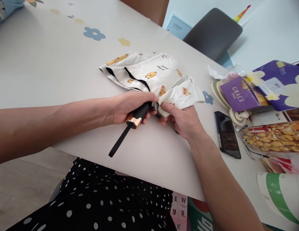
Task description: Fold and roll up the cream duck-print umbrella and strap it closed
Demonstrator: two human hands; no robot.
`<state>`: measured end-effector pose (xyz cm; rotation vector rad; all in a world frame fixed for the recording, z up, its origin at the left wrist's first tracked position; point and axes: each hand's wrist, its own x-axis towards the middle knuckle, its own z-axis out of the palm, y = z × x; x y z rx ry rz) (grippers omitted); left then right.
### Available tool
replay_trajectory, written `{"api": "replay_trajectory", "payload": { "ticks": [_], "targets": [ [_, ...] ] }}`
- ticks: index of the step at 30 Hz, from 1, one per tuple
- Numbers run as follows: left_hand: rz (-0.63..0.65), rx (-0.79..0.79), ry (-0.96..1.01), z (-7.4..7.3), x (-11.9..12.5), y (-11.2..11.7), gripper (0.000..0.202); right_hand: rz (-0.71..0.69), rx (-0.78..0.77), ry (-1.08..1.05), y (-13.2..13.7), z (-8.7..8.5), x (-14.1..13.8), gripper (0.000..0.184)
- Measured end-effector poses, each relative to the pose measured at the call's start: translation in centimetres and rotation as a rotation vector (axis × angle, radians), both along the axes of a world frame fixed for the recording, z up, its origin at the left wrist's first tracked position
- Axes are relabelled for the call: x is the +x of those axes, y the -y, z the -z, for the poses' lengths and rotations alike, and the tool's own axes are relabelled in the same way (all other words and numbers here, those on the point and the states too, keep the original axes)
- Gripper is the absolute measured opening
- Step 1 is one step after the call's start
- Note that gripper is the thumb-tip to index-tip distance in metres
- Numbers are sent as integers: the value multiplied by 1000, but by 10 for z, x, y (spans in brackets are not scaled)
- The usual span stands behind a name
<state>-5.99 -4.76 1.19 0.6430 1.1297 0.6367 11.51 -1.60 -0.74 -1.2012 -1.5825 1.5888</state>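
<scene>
Centrally, on the white counter (55, 64): one white folding umbrella (168, 77), yellow cartoon print, canopy (137, 69) loosely bunched at twelve o'clock from the hands, black handle (142, 111) and wrist strap (120, 141) pointing toward seven. Left hand (126, 106), fingers closed around the handle; right hand (185, 118), at the umbrella's five o'clock, fingers pinched on gathered canopy fabric. Also, from the umbrella: one purple GRACE box (232, 99) at three o'clock, one dark smartphone (227, 134) at four, lying flat.
</scene>
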Motion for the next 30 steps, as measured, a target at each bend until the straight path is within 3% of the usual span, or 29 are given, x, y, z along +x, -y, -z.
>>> {"api": "replay_trajectory", "payload": {
  "ticks": [30],
  "targets": [
    [-18,10,42,1,0,2,15,-11,28,-63,-1,2,-1,16]
  ]
}}
